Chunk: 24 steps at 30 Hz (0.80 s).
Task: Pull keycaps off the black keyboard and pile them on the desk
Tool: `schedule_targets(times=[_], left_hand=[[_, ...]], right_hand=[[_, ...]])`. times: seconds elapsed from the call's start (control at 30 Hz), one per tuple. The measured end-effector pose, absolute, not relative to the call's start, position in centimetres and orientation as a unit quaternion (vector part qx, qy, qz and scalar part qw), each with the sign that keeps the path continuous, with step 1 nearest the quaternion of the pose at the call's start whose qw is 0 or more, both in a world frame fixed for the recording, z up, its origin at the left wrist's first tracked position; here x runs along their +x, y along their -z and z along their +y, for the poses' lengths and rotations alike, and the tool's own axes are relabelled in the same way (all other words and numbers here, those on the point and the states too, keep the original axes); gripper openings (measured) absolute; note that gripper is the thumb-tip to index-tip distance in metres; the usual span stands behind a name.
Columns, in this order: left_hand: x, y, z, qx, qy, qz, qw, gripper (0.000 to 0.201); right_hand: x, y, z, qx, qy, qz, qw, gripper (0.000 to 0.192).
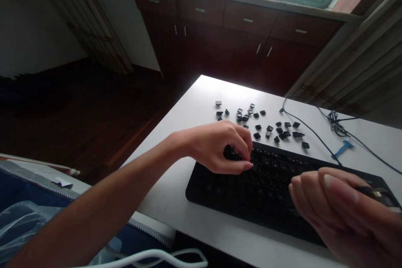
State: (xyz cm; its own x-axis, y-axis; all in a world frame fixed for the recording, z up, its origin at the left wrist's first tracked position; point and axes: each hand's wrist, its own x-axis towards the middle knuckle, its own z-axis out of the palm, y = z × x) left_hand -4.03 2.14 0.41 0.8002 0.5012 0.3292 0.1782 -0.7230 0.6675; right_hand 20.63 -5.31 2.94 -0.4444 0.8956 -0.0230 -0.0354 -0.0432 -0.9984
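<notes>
A black keyboard (260,184) lies on a white table (201,104). My left hand (216,146) rests over the keyboard's upper left part, fingertips pinched on a black keycap there. My right hand (342,213) hovers close to the camera over the keyboard's right side, fingers curled around a thin dark tool (377,194) with a metal tip. Several loose black keycaps (260,123) lie scattered on the table just beyond the keyboard.
A black cable (314,132) runs across the table's right side, with a tangled bundle (337,123) and a small blue tool (343,148) beside it. Brown cabinets (245,37) stand under a window. A blue bag (40,213) and white cord (150,255) sit at lower left.
</notes>
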Motion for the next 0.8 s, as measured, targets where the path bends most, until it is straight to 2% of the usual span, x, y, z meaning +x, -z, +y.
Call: schedule_targets(times=[0.13, 0.23, 0.37, 0.53, 0.73, 0.8], left_hand=[[-3.9, 0.6, 2.9, 0.878, -0.342, 0.268, 0.201, 0.025], [-3.6, 1.2, 3.3, 0.848, -0.416, 0.305, 0.123, 0.030], [-3.5, 1.2, 3.3, 0.821, -0.468, 0.317, 0.083, 0.033], [-3.5, 1.1, 3.2, 0.823, -0.455, 0.331, 0.069, 0.035], [-3.5, 1.8, 3.3, 0.859, -0.386, 0.335, 0.044, 0.033], [-3.5, 2.0, 3.4, 0.869, -0.356, 0.342, 0.021, 0.030]], right_hand=[[17.6, -2.5, -4.7, -0.314, -0.678, -0.525, 0.408, 0.059], [16.4, -2.0, -4.1, -0.331, -0.619, -0.582, 0.410, 0.056], [17.5, -2.5, -3.9, -0.324, -0.502, -0.696, 0.399, 0.054], [20.1, -4.4, -4.2, -0.312, -0.391, -0.785, 0.366, 0.051], [20.3, -5.6, -3.3, -0.346, -0.497, -0.670, 0.430, 0.050], [20.5, -4.7, -3.0, -0.358, -0.455, -0.696, 0.425, 0.047]])
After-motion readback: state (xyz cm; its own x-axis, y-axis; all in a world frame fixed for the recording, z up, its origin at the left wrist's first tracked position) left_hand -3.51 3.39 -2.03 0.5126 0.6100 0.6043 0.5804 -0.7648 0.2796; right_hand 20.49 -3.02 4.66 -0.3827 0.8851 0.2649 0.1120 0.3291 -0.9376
